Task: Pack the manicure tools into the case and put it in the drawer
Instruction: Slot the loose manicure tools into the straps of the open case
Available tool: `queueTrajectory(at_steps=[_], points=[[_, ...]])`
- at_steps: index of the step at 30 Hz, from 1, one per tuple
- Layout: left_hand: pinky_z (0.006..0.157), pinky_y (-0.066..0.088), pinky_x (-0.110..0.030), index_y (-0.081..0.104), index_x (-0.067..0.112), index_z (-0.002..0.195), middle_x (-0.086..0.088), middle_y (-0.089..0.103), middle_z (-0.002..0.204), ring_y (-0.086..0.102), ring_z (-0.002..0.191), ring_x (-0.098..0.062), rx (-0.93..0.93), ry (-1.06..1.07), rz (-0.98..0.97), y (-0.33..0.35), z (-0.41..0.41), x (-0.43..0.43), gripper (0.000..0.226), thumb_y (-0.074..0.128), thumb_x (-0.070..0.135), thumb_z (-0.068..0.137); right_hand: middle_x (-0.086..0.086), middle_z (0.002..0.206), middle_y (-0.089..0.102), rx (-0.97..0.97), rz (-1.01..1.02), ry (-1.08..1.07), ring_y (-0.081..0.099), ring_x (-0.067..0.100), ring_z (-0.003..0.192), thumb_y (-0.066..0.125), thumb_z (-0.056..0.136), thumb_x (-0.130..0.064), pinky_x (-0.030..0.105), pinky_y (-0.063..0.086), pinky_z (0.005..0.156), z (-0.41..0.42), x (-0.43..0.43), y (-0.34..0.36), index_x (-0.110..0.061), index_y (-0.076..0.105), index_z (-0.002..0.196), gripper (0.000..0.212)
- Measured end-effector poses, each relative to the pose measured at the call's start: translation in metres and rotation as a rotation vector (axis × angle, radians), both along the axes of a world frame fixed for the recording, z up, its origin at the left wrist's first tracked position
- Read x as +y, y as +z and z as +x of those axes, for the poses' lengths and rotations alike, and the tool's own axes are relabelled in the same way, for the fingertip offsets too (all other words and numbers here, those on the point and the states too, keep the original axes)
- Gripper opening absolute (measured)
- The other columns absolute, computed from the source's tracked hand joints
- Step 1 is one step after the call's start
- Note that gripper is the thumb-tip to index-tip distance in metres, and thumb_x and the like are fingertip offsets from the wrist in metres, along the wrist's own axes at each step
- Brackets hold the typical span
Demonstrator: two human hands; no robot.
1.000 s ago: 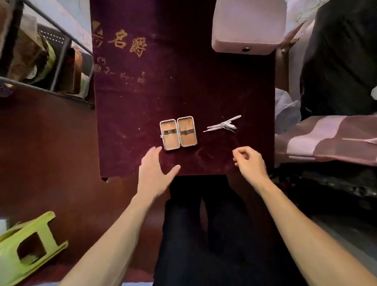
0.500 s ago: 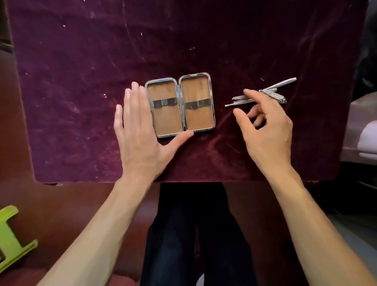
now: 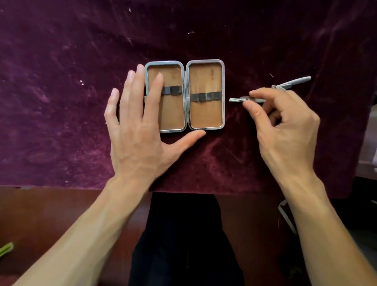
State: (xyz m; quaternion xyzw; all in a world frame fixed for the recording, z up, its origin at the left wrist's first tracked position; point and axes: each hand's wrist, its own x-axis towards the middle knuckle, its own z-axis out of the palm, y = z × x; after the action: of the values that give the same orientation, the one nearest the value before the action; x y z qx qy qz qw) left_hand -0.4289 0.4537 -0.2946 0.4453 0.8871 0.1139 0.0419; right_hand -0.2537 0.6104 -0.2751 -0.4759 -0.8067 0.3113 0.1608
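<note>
Your left hand point(image 3: 138, 134) lies flat, fingers straight, on the open case point(image 3: 205, 114) on the cloth point(image 3: 53, 94). Your right hand point(image 3: 290, 135) pinches a thin tool point(image 3: 237, 99) just beside it. With so light a pinch, the tool may twist and miss the elastic band point(image 3: 205, 97)

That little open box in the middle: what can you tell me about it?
The case lies open flat on the purple velvet cloth, its two halves joined by a middle hinge. Each has a silvery metal rim, tan lining and a dark strap across it; no tools are in it. The left hand rests flat on the left half, thumb by its near edge. The right hand pinches a metal tool right of it, not touching.
</note>
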Motion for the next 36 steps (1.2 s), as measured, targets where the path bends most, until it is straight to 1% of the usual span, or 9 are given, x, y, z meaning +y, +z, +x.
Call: queueTrajectory(at_steps=[5, 7, 12, 15, 19, 23, 27, 32, 36], points=[[0.128, 0.016, -0.049, 0.038, 0.016, 0.157, -0.014, 0.029, 0.168, 0.026, 0.157, -0.029, -0.004, 0.021, 0.001, 0.001, 0.001, 0.001, 0.102, 0.047, 0.087, 0.085, -0.003, 0.088, 0.062, -0.006, -0.020, -0.014, 0.055, 0.008, 0.066, 0.080, 0.095, -0.024, 0.016, 0.051, 0.073, 0.003, 0.001, 0.008, -0.020, 0.074, 0.128, 0.034], [0.128, 0.015, -0.048, 0.038, 0.016, 0.156, -0.014, 0.028, 0.168, 0.026, 0.157, -0.028, -0.014, 0.026, -0.004, 0.002, 0.001, 0.003, 0.102, 0.047, 0.088, 0.084, -0.004, 0.106, 0.054, -0.048, 0.032, -0.043, 0.052, -0.006, 0.084, 0.084, 0.090, -0.026, 0.006, 0.045, 0.085, 0.013, 0.005, 0.012, -0.023, 0.070, 0.134, 0.046], [0.128, 0.014, -0.047, 0.037, 0.018, 0.156, -0.012, 0.027, 0.169, 0.025, 0.158, -0.027, -0.021, 0.028, -0.010, 0.001, 0.002, 0.002, 0.099, 0.044, 0.087, 0.086, 0.003, 0.146, 0.046, -0.175, 0.002, -0.104, 0.033, 0.009, 0.128, 0.084, 0.085, -0.052, 0.030, 0.039, 0.117, 0.034, 0.018, 0.013, -0.030, 0.052, 0.154, 0.079], [0.128, 0.014, -0.047, 0.035, 0.020, 0.156, -0.011, 0.025, 0.169, 0.024, 0.158, -0.027, -0.030, 0.032, -0.013, 0.002, 0.002, 0.002, 0.090, 0.042, 0.081, 0.091, -0.008, 0.129, 0.049, -0.121, -0.024, -0.108, 0.044, 0.011, 0.122, 0.085, 0.084, -0.049, 0.003, 0.034, 0.102, 0.033, 0.019, 0.012, -0.028, 0.065, 0.141, 0.064], [0.127, 0.016, -0.049, 0.035, 0.020, 0.156, -0.009, 0.026, 0.169, 0.023, 0.158, -0.027, -0.027, 0.044, 0.002, 0.000, 0.003, 0.002, 0.075, 0.042, 0.068, 0.098, -0.008, 0.112, 0.058, -0.067, -0.048, -0.122, 0.061, 0.009, 0.102, 0.083, 0.090, -0.036, 0.009, 0.046, 0.088, 0.027, 0.009, 0.009, -0.027, 0.074, 0.129, 0.041], [0.126, 0.018, -0.051, 0.036, 0.020, 0.155, -0.009, 0.027, 0.169, 0.024, 0.158, -0.027, -0.037, 0.058, -0.001, 0.001, 0.004, 0.003, 0.072, 0.044, 0.064, 0.099, -0.012, 0.106, 0.060, -0.043, -0.092, -0.120, 0.055, -0.008, 0.088, 0.083, 0.091, -0.034, 0.004, 0.044, 0.077, 0.027, 0.000, 0.009, -0.031, 0.075, 0.126, 0.035], [0.126, 0.018, -0.050, 0.037, 0.021, 0.154, -0.008, 0.027, 0.169, 0.024, 0.158, -0.027, -0.050, 0.067, -0.010, 0.002, 0.004, 0.004, 0.070, 0.044, 0.063, 0.098, -0.011, 0.105, 0.062, -0.009, -0.087, -0.117, 0.061, 0.003, 0.088, 0.075, 0.095, -0.043, 0.007, 0.045, 0.072, 0.029, 0.008, 0.016, -0.036, 0.076, 0.119, 0.025], [0.126, 0.019, -0.050, 0.037, 0.021, 0.154, -0.009, 0.027, 0.168, 0.025, 0.157, -0.027, -0.053, 0.066, -0.012, 0.003, 0.004, 0.003, 0.071, 0.046, 0.062, 0.097, -0.004, 0.135, 0.054, -0.084, -0.016, -0.108, 0.053, 0.013, 0.121, 0.068, 0.103, -0.027, 0.029, 0.053, 0.098, 0.025, 0.024, 0.013, -0.026, 0.067, 0.140, 0.037], [0.126, 0.020, -0.052, 0.037, 0.021, 0.154, -0.008, 0.027, 0.168, 0.026, 0.157, -0.028, -0.059, 0.071, -0.017, 0.003, 0.004, 0.004, 0.072, 0.047, 0.063, 0.096, 0.002, 0.151, 0.049, -0.177, 0.012, -0.048, 0.035, 0.004, 0.121, 0.060, 0.107, -0.019, 0.001, 0.030, 0.102, 0.021, 0.023, 0.008, -0.024, 0.061, 0.148, 0.041]])
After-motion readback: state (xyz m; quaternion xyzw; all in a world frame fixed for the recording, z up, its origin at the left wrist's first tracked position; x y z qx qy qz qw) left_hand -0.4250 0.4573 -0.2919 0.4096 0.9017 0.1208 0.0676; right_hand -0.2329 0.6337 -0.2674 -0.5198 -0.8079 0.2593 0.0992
